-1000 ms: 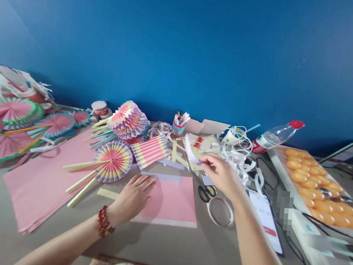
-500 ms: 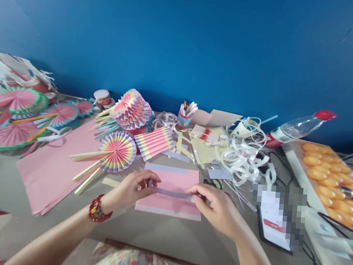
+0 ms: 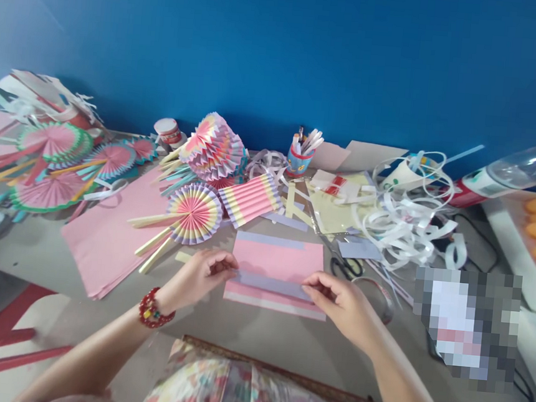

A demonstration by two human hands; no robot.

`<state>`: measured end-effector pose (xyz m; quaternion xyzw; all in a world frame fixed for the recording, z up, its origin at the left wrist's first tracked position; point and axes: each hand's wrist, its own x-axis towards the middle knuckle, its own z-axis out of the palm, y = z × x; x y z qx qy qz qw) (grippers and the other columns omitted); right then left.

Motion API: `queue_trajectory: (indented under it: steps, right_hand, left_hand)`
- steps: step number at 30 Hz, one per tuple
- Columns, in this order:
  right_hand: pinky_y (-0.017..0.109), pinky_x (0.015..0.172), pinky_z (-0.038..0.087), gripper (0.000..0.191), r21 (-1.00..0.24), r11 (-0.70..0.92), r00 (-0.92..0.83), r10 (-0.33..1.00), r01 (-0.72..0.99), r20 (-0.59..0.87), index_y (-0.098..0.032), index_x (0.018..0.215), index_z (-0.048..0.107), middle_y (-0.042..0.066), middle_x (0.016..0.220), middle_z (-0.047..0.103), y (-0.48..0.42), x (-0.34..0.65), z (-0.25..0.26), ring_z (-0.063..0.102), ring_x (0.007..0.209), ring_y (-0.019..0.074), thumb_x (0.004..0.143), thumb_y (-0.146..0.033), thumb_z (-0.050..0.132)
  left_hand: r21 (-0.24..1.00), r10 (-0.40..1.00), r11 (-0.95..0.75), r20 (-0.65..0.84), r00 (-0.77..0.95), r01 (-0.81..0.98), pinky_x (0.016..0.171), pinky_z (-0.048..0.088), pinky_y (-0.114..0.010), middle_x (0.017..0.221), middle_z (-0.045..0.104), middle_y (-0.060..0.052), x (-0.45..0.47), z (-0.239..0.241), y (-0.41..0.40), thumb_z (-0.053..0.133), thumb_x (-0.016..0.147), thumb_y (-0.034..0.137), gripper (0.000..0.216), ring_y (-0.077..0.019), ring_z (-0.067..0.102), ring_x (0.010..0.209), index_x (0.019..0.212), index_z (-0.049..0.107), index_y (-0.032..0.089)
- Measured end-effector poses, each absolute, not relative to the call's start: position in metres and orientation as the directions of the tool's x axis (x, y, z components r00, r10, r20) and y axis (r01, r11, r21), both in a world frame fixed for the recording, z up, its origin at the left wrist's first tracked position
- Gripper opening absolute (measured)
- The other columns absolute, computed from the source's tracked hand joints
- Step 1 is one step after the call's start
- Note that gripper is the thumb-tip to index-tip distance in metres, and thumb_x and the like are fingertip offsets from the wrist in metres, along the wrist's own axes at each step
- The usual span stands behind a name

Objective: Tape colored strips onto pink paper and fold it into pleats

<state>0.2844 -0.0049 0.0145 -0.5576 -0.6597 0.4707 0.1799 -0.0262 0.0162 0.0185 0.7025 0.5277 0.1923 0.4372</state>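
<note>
A lavender paper strip [image 3: 270, 284] is stretched level between my two hands, over a pink sheet of paper [image 3: 277, 258]. My left hand [image 3: 209, 274] pinches the strip's left end between thumb and fingers, and my right hand [image 3: 330, 294] pinches its right end. Another lavender strip [image 3: 269, 240] lies along the sheet's far edge, and a pale band [image 3: 277, 306] runs along its near edge. Whether the held strip touches the sheet, I cannot tell. Left of the sheet lies a round pleated paper fan [image 3: 195, 214] with pale yellow sticks; a pleated striped rectangle [image 3: 249, 200] sits behind it.
Black scissors [image 3: 346, 268] and a tape roll [image 3: 377, 295] lie right of the sheet. Curled white ribbons [image 3: 401, 225], a pen cup [image 3: 298, 160] and a tilted bottle [image 3: 510, 169] stand farther back. Stacked pink paper [image 3: 114, 237] and more fans [image 3: 50, 141] occupy the left side.
The view has shifted, so things on the table appear farther left or right than before. The strip has turned its flat face more toward me; both hands keep their pinch on it.
</note>
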Motion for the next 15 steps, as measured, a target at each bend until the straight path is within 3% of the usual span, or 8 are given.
queue_trajectory:
  steps: [4,9,12,15]
  right_hand:
    - [0.019,0.061,0.043,0.023,-0.819,-0.062,-0.307,0.909,0.57,-0.283,-0.023,0.085,0.063,-0.002,0.076,0.067,-0.007,0.286,0.009,0.059,0.069,0.0125,0.09,-0.043,0.055]
    - [0.021,0.061,0.044,0.018,-0.769,0.012,-0.256,0.946,0.639,-0.198,-0.023,0.086,0.063,-0.002,0.075,0.068,-0.001,0.29,-0.001,0.062,0.067,0.0133,0.091,-0.038,0.053]
    - [0.024,0.063,0.045,0.016,-0.701,0.116,-0.204,0.978,0.703,-0.043,-0.023,0.09,0.063,0.001,0.08,0.069,0.001,0.285,0.0,0.063,0.071,0.0154,0.092,-0.033,0.051]
    - [0.026,0.066,0.044,0.014,-0.61,0.267,-0.258,0.96,0.746,0.104,-0.022,0.092,0.062,0.003,0.082,0.067,-0.004,0.269,0.007,0.061,0.073,0.0166,0.093,-0.026,0.049]
  left_hand:
    - [0.772,0.91,-0.117,-0.169,0.379,0.625,0.059,0.036,-0.021,0.072,0.063,0.002,-0.03,0.015,0.014,0.058,0.088,0.024,0.01,-0.0115,0.052,0.064,0.083,0.064,0.018]
    - [0.758,0.926,-0.15,-0.118,0.359,0.635,0.061,0.038,-0.022,0.076,0.062,0.0,-0.027,0.007,0.017,0.055,0.09,0.023,0.011,-0.0124,0.054,0.067,0.083,0.062,0.018]
    - [0.746,0.931,-0.174,-0.089,0.355,0.642,0.061,0.039,-0.022,0.078,0.063,0.0,-0.022,0.004,0.023,0.054,0.091,0.023,0.012,-0.0129,0.056,0.067,0.084,0.063,0.018]
    - [0.708,0.943,-0.224,-0.015,0.332,0.669,0.063,0.043,-0.024,0.096,0.066,-0.004,-0.021,0.005,0.026,0.054,0.092,0.026,0.014,-0.0124,0.057,0.066,0.099,0.064,0.02]
